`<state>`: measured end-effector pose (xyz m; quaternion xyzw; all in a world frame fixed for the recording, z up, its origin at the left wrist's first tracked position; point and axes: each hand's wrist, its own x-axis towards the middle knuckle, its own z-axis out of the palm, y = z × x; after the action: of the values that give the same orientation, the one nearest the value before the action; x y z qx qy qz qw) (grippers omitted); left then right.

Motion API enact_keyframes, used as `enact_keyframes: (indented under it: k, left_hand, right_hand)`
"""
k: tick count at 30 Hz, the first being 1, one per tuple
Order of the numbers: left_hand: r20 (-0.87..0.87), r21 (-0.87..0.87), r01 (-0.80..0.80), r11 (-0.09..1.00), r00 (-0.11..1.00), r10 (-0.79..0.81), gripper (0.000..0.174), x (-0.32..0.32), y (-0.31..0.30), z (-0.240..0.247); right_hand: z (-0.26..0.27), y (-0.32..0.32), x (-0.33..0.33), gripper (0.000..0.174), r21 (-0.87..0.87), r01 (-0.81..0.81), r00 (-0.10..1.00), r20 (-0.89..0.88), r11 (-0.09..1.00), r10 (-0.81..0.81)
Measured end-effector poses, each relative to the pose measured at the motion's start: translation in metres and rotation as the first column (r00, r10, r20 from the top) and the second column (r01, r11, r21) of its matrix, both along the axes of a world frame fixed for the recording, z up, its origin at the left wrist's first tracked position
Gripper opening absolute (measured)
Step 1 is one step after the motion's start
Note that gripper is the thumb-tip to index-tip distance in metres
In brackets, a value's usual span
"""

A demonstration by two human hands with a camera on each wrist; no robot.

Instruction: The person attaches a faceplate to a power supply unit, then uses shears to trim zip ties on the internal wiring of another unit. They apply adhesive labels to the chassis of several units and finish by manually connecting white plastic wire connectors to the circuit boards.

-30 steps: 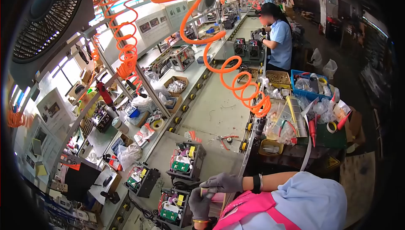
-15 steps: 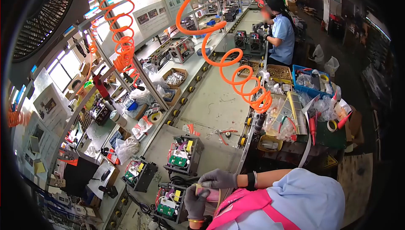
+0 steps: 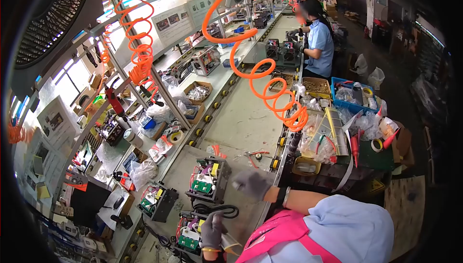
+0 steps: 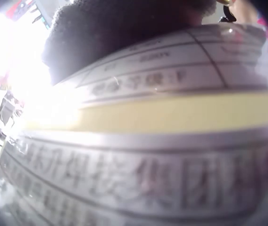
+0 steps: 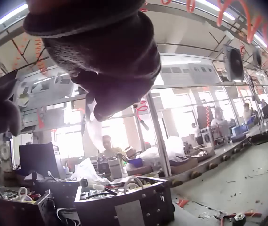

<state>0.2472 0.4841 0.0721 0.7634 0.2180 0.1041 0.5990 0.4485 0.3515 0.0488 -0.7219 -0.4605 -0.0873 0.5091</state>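
My gloved left hand [image 3: 211,231] grips a bent sheet of printed labels [image 4: 181,179], white with dark characters and a pale yellow band. In the head view that hand is right beside the nearest open-cased electrical unit [image 3: 189,239], overlapping its edge. Over the bench, to the right of a second such unit [image 3: 207,181], is my gloved right hand [image 3: 251,185], its fingers curled. A thin pale label [image 5: 94,129] hangs from those fingers in the right wrist view. Both units show green circuit boards and loose wires. A coiled black cable [image 3: 219,211] lies between the hands.
A third open unit [image 3: 158,201] stands to the left. Pliers [image 3: 251,159] lie farther up the bench. Orange coiled hoses [image 3: 270,94] hang overhead. On the right are a blue crate [image 3: 340,101] and a small tray [image 3: 306,166]. Another person [image 3: 319,41] works beyond.
My right hand has left the label sheet and moved up and right over the bench. My left hand, still holding the sheet, has shifted slightly left toward the nearest unit.
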Motion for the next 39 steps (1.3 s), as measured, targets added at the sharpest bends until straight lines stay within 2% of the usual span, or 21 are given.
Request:
enact_keyframes:
  k: [1, 2, 3, 4, 5, 6, 7, 11, 12, 14, 15, 17, 20, 22, 24, 27, 32, 33, 36, 37, 39]
  left_hand:
    - [0.036, -0.027, 0.02, 0.999, 0.999, -0.019, 0.049, 0.008, -0.007, 0.006]
    - [0.053, -0.035, 0.016, 0.999, 0.998, -0.014, 0.049, 0.01, -0.01, 0.003]
    - [0.072, -0.042, 0.011, 0.999, 0.997, -0.008, 0.05, 0.015, -0.01, 0.0]
    - [0.091, -0.048, 0.005, 0.999, 0.996, 0.0, 0.05, 0.018, -0.009, -0.002]
    - [0.161, 0.097, -0.016, 0.995, 0.987, 0.0, 0.049, 0.018, -0.01, 0.008]
    - [0.132, 0.053, 0.032, 0.998, 0.991, -0.038, 0.051, 0.012, -0.006, 0.005]
    - [0.104, 0.007, 0.077, 0.997, 0.992, -0.078, 0.054, 0.002, 0.002, -0.002]
    - [0.076, -0.069, 0.238, 0.969, 0.97, -0.233, 0.064, -0.008, -0.001, 0.01]
    - [0.083, -0.059, 0.275, 0.96, 0.959, -0.27, 0.065, -0.009, -0.001, 0.012]
    - [0.081, -0.091, 0.307, 0.948, 0.951, -0.3, 0.063, -0.008, 0.003, 0.011]
    - [0.09, -0.08, 0.322, 0.943, 0.945, -0.315, 0.061, -0.009, 0.006, 0.004]
    - [0.142, -0.1, 0.331, 0.938, 0.938, -0.316, 0.049, -0.011, 0.008, 0.0]
    - [-0.034, -0.074, 0.09, 0.993, 0.995, -0.093, 0.036, -0.02, 0.005, 0.006]
    - [-0.025, -0.18, -0.088, 0.98, 0.996, 0.085, 0.032, -0.038, 0.016, -0.005]
    - [-0.155, -0.4, -0.273, 0.875, 0.961, 0.23, 0.034, -0.089, 0.048, -0.065]
    - [-0.104, -0.448, -0.44, 0.778, 0.89, 0.444, 0.038, -0.134, 0.05, -0.11]
    - [-0.16, -0.31, -0.481, 0.82, 0.877, 0.453, 0.036, -0.135, 0.031, -0.089]
    - [-0.022, -0.215, -0.551, 0.806, 0.828, 0.56, 0.037, -0.157, 0.049, -0.163]
    - [-0.17, -0.146, -0.595, 0.79, 0.802, 0.573, 0.038, -0.157, 0.052, -0.159]
    - [-0.114, 0.009, -0.578, 0.816, 0.81, 0.575, 0.033, -0.156, 0.052, -0.158]
    - [-0.095, -0.363, -0.572, 0.735, 0.808, 0.582, 0.025, -0.147, 0.04, -0.13]
  right_hand:
    - [0.003, 0.009, -0.009, 0.01, 0.055, -0.108, 0.985, 0.138, 0.993, 0.1]
    - [0.024, 0.011, -0.033, 0.008, -0.099, -0.115, 0.977, 0.169, 0.988, 0.13]
    - [0.026, 0.02, -0.055, 0.018, -0.561, -0.052, 0.953, 0.218, 0.826, 0.209]
    - [0.032, 0.014, -0.063, 0.025, -0.501, -0.094, 0.94, 0.239, 0.86, 0.242]
    - [0.037, 0.006, -0.07, 0.032, -0.439, -0.139, 0.925, 0.262, 0.888, 0.274]
    - [0.038, 0.001, -0.073, 0.039, -0.376, -0.186, 0.907, 0.289, 0.908, 0.305]
    - [0.02, 0.004, -0.06, 0.051, -0.394, -0.357, 0.894, 0.121, 0.847, 0.432]
    - [0.033, 0.001, -0.02, 0.043, -0.377, -0.267, 0.962, -0.054, 0.887, 0.267]
    - [0.023, 0.002, -0.015, 0.039, -0.391, -0.465, 0.879, -0.313, 0.794, 0.36]
    - [0.008, 0.009, -0.006, 0.032, -0.251, -0.796, 0.526, -0.739, 0.551, 0.422]
    - [0.003, 0.007, -0.013, 0.03, -0.096, -0.763, 0.497, -0.719, 0.64, 0.485]
    - [0.002, 0.006, -0.016, 0.026, -0.116, -0.7, 0.547, -0.721, 0.705, 0.426]
    - [0.005, 0.006, -0.015, 0.022, -0.095, -0.635, 0.566, -0.732, 0.767, 0.378]
    - [0.004, 0.005, -0.007, 0.02, -0.056, -0.581, 0.569, -0.742, 0.812, 0.356]
    - [-0.004, 0.005, 0.004, 0.02, -0.003, -0.507, 0.572, -0.749, 0.862, 0.334]
    - [0.015, 0.001, 0.028, 0.019, 0.056, -0.451, 0.544, -0.774, 0.891, 0.324]
    - [0.057, 0.009, 0.068, 0.02, 0.089, -0.411, 0.632, -0.689, 0.907, 0.354]
    - [0.064, 0.013, 0.074, 0.02, 0.088, -0.396, 0.653, -0.672, 0.914, 0.348]
    - [0.071, 0.036, 0.09, 0.022, 0.075, -0.422, 0.637, -0.685, 0.904, 0.354]
    - [0.082, 0.044, 0.088, 0.024, 0.047, -0.427, 0.649, -0.679, 0.903, 0.343]
    - [0.081, 0.07, 0.089, 0.027, 0.069, -0.438, 0.66, -0.652, 0.896, 0.372]
